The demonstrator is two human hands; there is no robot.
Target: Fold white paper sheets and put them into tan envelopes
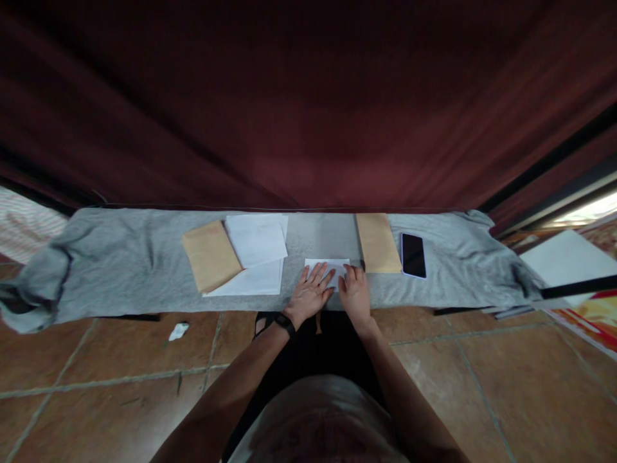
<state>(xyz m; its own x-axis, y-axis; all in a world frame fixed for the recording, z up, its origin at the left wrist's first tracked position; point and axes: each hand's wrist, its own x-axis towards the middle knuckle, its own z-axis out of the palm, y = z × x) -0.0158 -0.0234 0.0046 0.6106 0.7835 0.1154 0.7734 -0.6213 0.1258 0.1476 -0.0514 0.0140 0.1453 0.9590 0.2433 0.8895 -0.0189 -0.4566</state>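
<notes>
A small white folded paper (pixel 327 262) lies on the grey cloth (pixel 321 235) in front of my body. My left hand (pixel 312 292), with a dark band on its wrist, rests flat on the paper's left part, fingers spread. At the paper's right edge my right hand (pixel 355 290) has its fingers bent and close together, with the thumb and forefinger on the paper. Both hands cover much of the sheet's near side. Just beyond the right hand is a brown envelope (pixel 379 243).
Left of my hands lie white sheets (pixel 258 238) and another brown envelope (pixel 212 256) partly over them. A phone (pixel 413 256) sits on the right. Behind the narrow cloth-covered surface hangs a dark red curtain (pixel 308 128). A white scrap (pixel 178 331) is on the tiled floor.
</notes>
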